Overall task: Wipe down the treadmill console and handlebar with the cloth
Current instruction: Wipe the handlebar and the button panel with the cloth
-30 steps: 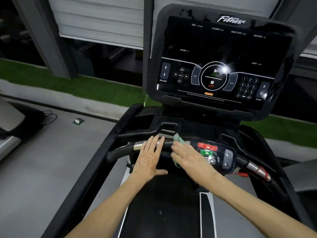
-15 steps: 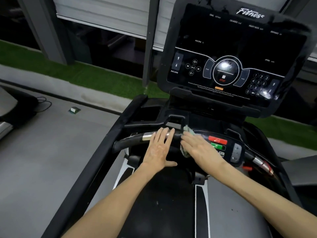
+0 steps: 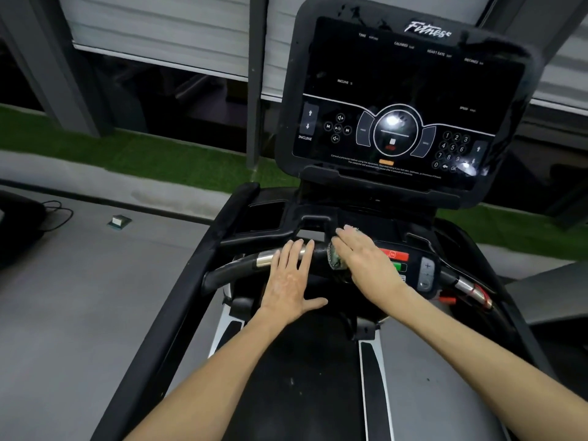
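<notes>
Left hand [image 3: 291, 281] flat, fingers straight, on handlebar [image 3: 235, 268], frame centre | right hand [image 3: 366, 259] flat, pressing green cloth [image 3: 335, 257] onto handlebar

Gym: treadmill console [image 3: 401, 74] w/ "Fitness" logo [image 3: 428, 29], turf strip [image 3: 159, 157] behind.

Landmark is the handlebar [image 3: 235, 268]. Left hand [image 3: 291, 281] rests flat on it, near centre. Cloth [image 3: 335, 257] sits on it just right of that hand, under the right hand [image 3: 366, 262]. Button panel [image 3: 424, 272] further right. Console [image 3: 404, 74] above and behind. Belt [image 3: 302, 377] in front, below.
</notes>
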A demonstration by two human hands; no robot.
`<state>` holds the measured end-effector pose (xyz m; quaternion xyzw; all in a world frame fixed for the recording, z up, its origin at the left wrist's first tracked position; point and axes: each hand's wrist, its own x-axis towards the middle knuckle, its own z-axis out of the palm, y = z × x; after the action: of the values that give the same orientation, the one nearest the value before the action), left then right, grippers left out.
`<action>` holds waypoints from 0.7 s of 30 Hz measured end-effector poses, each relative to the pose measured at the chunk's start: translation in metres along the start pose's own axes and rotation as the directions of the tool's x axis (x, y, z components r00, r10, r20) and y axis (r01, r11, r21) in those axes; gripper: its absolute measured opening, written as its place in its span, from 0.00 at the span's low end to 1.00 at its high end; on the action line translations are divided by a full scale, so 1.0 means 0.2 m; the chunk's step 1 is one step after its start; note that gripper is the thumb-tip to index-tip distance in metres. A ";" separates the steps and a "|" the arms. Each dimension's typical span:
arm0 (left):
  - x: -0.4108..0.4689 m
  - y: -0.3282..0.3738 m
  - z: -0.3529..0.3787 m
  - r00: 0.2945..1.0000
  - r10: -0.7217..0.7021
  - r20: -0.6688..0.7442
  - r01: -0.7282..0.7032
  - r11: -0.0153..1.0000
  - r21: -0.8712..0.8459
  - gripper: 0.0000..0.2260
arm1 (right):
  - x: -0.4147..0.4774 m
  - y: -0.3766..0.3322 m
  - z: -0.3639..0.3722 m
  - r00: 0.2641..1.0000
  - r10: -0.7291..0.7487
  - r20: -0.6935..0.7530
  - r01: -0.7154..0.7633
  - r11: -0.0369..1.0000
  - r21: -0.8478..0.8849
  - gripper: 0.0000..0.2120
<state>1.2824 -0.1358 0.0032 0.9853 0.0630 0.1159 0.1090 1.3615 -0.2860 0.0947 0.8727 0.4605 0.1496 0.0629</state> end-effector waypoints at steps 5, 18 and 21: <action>0.01 -0.01 0.01 1.000 -0.001 -0.016 0.000 0.999 -0.036 0.52 | -0.23 -0.12 0.06 0.958 -0.228 0.174 0.240 0.969 -0.055 0.30; 0.00 -0.02 -0.01 1.000 0.031 -0.006 -0.031 0.997 -0.072 0.53 | -0.25 -0.14 0.10 0.971 -0.190 0.147 0.190 0.982 0.013 0.28; 0.00 -0.02 -0.02 0.999 0.038 0.003 -0.037 0.996 -0.086 0.53 | -0.18 -0.10 0.08 0.984 -0.159 0.075 0.161 0.987 -0.021 0.29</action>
<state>1.2809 -0.1318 0.0059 0.9809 0.0392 0.1183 0.1491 1.3312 -0.3039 0.0670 0.8368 0.5245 0.1183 0.1032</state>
